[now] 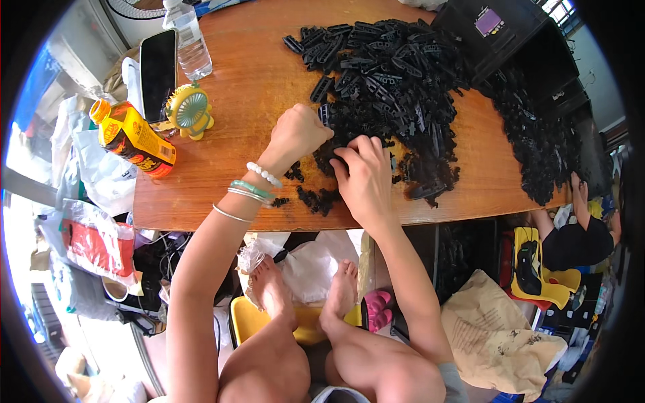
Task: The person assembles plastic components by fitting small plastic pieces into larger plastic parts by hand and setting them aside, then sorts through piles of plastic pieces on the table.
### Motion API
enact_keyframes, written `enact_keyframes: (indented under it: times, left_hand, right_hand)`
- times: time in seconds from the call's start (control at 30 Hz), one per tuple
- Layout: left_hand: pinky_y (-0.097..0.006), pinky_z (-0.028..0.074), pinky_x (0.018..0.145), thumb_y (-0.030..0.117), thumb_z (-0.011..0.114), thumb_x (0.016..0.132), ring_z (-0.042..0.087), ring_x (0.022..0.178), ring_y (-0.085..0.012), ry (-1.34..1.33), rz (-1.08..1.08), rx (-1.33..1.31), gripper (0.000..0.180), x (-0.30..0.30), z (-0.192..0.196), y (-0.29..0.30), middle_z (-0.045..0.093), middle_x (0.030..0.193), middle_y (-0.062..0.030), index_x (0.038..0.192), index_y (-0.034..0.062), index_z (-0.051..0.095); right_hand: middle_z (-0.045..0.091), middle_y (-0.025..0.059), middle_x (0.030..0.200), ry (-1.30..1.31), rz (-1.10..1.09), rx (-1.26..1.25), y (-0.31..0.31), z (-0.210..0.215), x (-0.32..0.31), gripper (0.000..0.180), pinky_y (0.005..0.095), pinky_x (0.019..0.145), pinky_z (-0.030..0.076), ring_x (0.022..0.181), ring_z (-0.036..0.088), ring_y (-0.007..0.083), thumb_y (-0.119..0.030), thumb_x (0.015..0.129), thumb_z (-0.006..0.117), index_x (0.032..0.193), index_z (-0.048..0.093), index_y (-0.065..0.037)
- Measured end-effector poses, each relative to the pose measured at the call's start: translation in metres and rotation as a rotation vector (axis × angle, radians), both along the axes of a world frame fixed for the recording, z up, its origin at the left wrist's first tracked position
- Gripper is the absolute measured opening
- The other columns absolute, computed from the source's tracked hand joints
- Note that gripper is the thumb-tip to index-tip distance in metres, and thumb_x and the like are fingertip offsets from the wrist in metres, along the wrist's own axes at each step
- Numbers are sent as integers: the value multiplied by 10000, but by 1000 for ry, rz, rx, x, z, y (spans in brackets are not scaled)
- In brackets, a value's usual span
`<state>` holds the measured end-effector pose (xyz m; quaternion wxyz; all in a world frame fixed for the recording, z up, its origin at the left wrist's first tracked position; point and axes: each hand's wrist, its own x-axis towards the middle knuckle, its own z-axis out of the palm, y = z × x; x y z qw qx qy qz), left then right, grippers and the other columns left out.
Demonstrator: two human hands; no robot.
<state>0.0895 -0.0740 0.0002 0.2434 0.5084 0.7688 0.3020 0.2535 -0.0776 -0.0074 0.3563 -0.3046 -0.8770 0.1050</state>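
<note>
A large heap of long black plastic parts (403,60) covers the back middle of the wooden table (242,74). Smaller black pieces (353,121) lie in front of it. At their left edge is my left hand (301,136), closed with its fingers curled under; a black part shows beside its fingertips, but what it grips is hidden. Bracelets circle that wrist. My right hand (367,176) reaches down among the small black pieces with bent fingers pinched together, and whatever lies between them cannot be made out. A few loose black bits (319,200) lie near the table's front edge between my forearms.
On the left stand a yellow-labelled drink bottle (138,140), a small yellow fan (190,111), a phone (158,74) and a clear water bottle (190,41). Black bins (494,40) and another black heap (531,134) fill the right. Another person's hand (579,191) touches the table there.
</note>
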Motion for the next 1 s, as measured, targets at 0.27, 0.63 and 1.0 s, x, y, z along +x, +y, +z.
enact_keyframes:
  times: [0.27, 0.63, 1.0]
  left_hand:
    - [-383, 522, 664, 256, 734, 667, 662, 709, -300, -141, 71, -67, 255, -13, -3, 2, 657, 707, -191, 688, 7, 688]
    - [-302, 450, 512, 72, 648, 733, 543, 513, -163, 311, 1, 611, 92, -12, 8, -52, 607, 656, -116, 757, -16, 641]
    - [-312, 537, 743, -110, 599, 750, 616, 829, -163, -1203, -193, 309, 484, 28, 19, -115, 572, 1001, -126, 1155, 33, 376]
  right_hand:
    - [506, 66, 886, -128, -77, 85, 3, -3, -10, 122, 383, 764, 354, 902, 469, 247, -65, 703, 689, 796, 612, -49]
    - [586, 66, 879, 304, -21, -79, -8, 0, 0, 146, 301, 675, 431, 736, 542, 211, 57, 773, 622, 881, 578, -30]
    - [583, 19, 916, 768, 230, -938, -52, 29, 15, 68, 189, 705, 427, 752, 512, 51, -2, 865, 617, 921, 632, 34]
